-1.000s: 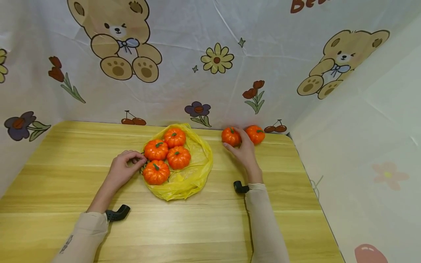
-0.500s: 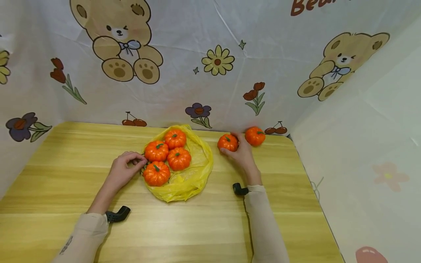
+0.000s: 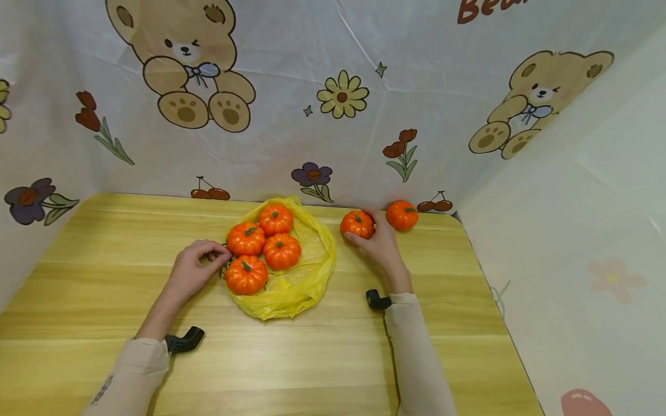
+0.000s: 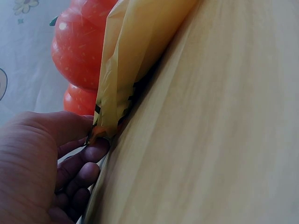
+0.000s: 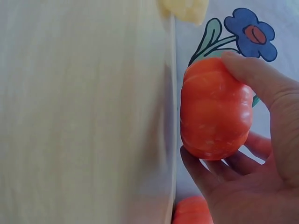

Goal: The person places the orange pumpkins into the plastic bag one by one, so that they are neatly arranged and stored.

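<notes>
My left hand point(image 3: 196, 267) pinches the left edge of a yellow plastic bag point(image 3: 312, 283) between thumb and fingers. In the left wrist view the pinched yellow plastic point(image 4: 135, 51) rises beside an orange pumpkin point(image 4: 78, 44). Several small orange pumpkins with green stems, such as this front one point(image 3: 246, 276), sit together on the left part of the bag. My right hand point(image 3: 382, 240) grips another pumpkin point(image 3: 356, 225) from its right side, thumb and fingers around it. In the right wrist view that pumpkin point(image 5: 216, 109) shows close up between thumb and fingertips.
One more pumpkin point(image 3: 402, 215) stands behind my right hand at the back edge of the wooden table point(image 3: 291, 370). A white cloth point(image 3: 281, 138) printed with bears and flowers hangs behind the table. A pale wall point(image 3: 583, 260) borders the right side.
My right hand has carried its pumpkin a little left toward the bag, away from the other pumpkin at the back. The left hand has stayed at the bag's edge.
</notes>
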Demonstrator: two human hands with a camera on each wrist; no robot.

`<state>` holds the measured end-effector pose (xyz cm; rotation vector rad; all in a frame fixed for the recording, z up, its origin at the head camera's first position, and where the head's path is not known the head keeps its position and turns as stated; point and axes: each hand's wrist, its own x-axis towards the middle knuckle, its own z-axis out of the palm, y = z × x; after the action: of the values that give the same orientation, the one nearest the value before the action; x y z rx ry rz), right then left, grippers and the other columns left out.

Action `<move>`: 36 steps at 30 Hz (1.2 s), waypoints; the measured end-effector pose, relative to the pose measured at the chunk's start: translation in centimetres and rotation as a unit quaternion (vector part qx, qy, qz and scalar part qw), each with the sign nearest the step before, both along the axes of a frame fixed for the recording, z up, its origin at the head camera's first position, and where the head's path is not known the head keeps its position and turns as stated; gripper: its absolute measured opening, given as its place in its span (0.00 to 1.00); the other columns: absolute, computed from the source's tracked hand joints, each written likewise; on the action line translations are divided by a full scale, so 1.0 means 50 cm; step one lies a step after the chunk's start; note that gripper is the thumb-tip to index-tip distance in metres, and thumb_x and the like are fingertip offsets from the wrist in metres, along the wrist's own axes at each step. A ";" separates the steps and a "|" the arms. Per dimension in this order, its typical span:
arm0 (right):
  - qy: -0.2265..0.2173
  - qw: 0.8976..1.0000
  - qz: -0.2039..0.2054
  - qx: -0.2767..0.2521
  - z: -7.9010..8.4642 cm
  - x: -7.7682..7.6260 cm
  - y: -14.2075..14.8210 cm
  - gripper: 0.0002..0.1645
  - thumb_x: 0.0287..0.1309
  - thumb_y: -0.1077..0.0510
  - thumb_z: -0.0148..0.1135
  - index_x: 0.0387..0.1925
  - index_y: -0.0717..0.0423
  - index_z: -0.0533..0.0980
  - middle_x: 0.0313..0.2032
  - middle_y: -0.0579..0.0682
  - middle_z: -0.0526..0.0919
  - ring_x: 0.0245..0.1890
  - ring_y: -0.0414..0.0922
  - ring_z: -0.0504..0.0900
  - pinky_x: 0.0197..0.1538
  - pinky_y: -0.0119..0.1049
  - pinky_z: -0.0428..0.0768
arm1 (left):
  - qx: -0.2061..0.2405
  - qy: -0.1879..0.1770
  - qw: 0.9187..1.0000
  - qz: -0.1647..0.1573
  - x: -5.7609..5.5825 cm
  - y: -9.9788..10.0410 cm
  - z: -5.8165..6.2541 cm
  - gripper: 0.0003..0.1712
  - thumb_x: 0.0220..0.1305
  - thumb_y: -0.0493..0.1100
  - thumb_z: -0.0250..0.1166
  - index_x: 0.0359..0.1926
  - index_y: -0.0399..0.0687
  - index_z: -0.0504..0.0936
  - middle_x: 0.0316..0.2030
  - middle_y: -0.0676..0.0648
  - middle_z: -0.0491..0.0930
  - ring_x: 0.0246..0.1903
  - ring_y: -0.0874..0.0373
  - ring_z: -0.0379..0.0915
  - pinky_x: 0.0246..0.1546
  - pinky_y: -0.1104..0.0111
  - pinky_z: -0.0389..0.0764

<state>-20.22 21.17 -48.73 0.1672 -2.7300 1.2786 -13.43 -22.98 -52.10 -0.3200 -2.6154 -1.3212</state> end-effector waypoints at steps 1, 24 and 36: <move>0.000 1.000 0.000 -0.001 0.002 0.001 -0.002 0.46 0.57 0.48 0.81 0.72 0.53 0.70 0.65 0.56 0.78 0.63 0.55 0.77 0.70 0.53 0.74 | 0.000 0.001 1.000 0.000 0.000 0.000 0.000 0.04 0.70 0.41 0.72 0.39 0.45 0.90 0.33 0.49 0.84 0.35 0.61 0.69 0.37 0.75 0.70; 0.002 0.993 0.119 -0.005 0.046 0.070 -0.074 0.46 0.56 0.46 0.82 0.70 0.55 0.71 0.64 0.52 0.80 0.64 0.50 0.79 0.66 0.50 0.80 | 0.010 0.017 1.000 -0.006 -0.004 -0.001 -0.004 0.04 0.70 0.40 0.72 0.38 0.43 0.89 0.34 0.48 0.85 0.35 0.63 0.70 0.37 0.78 0.70; -0.006 0.981 0.193 -0.007 0.067 0.133 -0.114 0.44 0.50 0.48 0.86 0.65 0.52 0.74 0.60 0.47 0.81 0.61 0.45 0.81 0.62 0.43 0.83 | -0.001 0.016 1.000 -0.004 -0.002 0.000 -0.001 0.05 0.70 0.40 0.72 0.39 0.43 0.89 0.33 0.49 0.85 0.35 0.63 0.70 0.37 0.77 0.70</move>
<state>-13.57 15.44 -45.40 0.7209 -2.7880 1.3836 -13.54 -23.00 -52.14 -0.3484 -2.5923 -1.3059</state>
